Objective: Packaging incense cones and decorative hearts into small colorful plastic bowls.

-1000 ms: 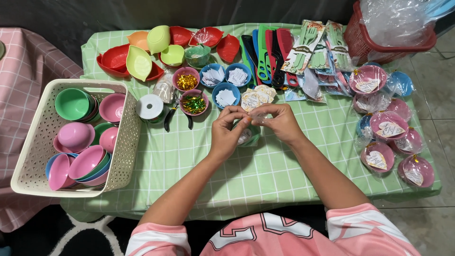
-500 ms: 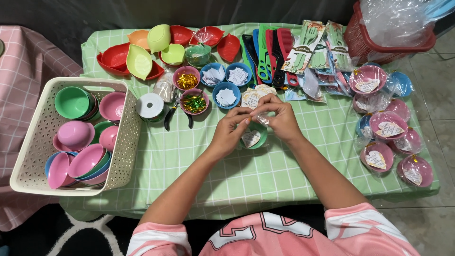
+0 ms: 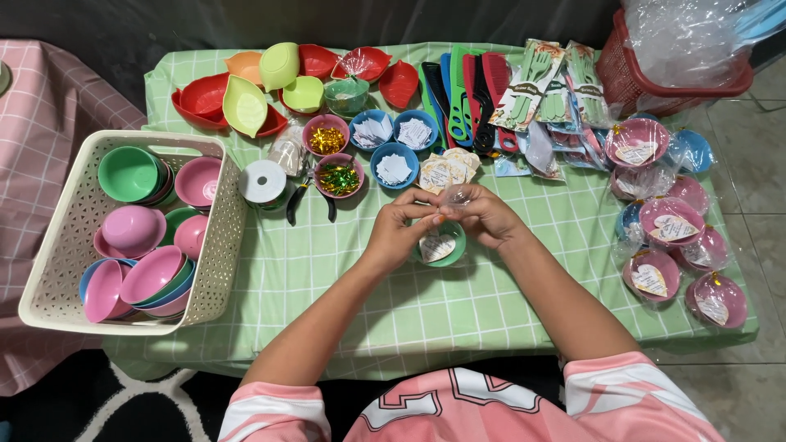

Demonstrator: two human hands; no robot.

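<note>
With the left hand (image 3: 399, 232) pinching one side of the clear plastic wrap (image 3: 455, 196) and the right hand (image 3: 485, 214) gripping its gathered top, keep the twist centred over the small green bowl (image 3: 440, 246) mid-table.

A small green bowl (image 3: 442, 245) sits upright on the counter's green checked cloth, in front of the person. A pale heart-shaped card (image 3: 435, 245) lies inside it. Clear plastic wrap (image 3: 455, 196) is gathered into a crinkled bunch just above the bowl, pinched between the fingertips of both hands.
</note>
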